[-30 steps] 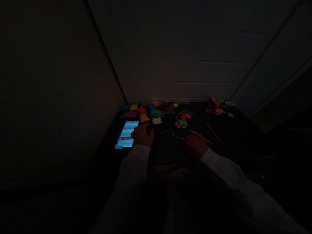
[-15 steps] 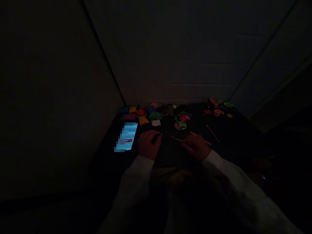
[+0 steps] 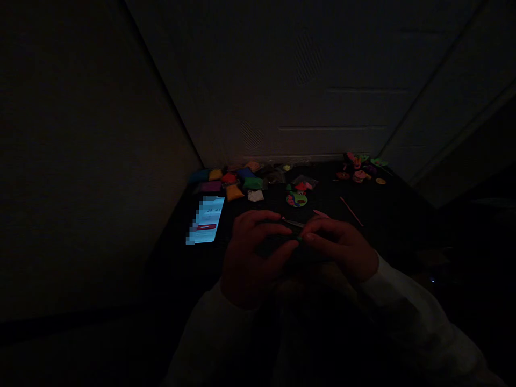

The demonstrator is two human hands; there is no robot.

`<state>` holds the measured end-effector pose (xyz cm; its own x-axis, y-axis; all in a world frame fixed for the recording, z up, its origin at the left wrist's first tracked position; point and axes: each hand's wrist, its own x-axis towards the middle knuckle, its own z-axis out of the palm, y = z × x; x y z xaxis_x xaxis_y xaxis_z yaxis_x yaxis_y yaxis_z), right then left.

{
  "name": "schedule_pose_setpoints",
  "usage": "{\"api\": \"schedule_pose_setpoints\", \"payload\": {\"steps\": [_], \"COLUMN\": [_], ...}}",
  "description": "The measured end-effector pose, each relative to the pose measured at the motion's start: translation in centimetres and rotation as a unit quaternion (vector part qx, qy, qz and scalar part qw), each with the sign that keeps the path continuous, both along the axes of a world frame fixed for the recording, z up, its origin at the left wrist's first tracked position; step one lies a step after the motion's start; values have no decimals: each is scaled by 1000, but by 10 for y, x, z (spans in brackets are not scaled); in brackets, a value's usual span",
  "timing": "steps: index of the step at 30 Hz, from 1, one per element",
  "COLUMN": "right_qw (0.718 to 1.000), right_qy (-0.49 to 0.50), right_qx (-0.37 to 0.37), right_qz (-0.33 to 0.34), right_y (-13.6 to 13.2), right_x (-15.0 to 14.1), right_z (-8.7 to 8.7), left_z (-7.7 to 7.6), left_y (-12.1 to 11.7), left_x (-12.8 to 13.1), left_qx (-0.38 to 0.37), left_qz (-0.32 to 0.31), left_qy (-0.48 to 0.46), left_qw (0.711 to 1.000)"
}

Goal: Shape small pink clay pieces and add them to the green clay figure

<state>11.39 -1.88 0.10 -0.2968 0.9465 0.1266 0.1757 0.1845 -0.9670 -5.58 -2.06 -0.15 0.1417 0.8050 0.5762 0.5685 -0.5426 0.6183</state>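
Note:
In the dim light, my right hand [image 3: 342,244] pinches thumb and fingers together at a small green piece [image 3: 299,237], which looks like modelling clay. My left hand [image 3: 256,252] comes in from the other side, its fingers curved and apart, with the thumb tip close to the green piece. Whether that thumb touches it, I cannot tell. Just beyond the fingertips is a thin pale tool [image 3: 294,223], partly hidden by my right hand. A tiny pink bit [image 3: 283,217] shows at its left end. Farther back sits a round green decorated piece [image 3: 296,199] with coloured shapes on it.
A lit phone [image 3: 207,220] lies to the left on the dark table. Several bags of coloured clay, among them an orange bag [image 3: 234,192] and a white bag [image 3: 255,195], line the back. Rightward are a pink stick [image 3: 351,210], a pink tool [image 3: 320,213] and small colourful figures [image 3: 360,176].
Both hands have lifted nearer to me and my left hand has moved right, so they now meet around the green piece. The pale tool has left my right hand's grip. The view has shifted slightly.

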Motion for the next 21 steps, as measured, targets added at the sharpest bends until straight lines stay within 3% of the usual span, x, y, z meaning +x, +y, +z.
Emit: {"api": "schedule_pose_setpoints", "payload": {"steps": [5,12,21], "right_qw": [997,991,994], "right_qy": [-57,-61,-60], "right_qx": [59,113,94], "right_qz": [4,22,-3], "right_y": [-6,-12,-20], "right_x": [0,2,2], "right_z": [7,11,18], "left_z": [3,9,13], "left_y": [-4,-10,-16], "left_x": [1,-2,-2], "left_qx": [18,76,142], "left_qz": [-12,-18,-8], "left_qy": [6,48,45], "left_qw": [1000,996,989]}}
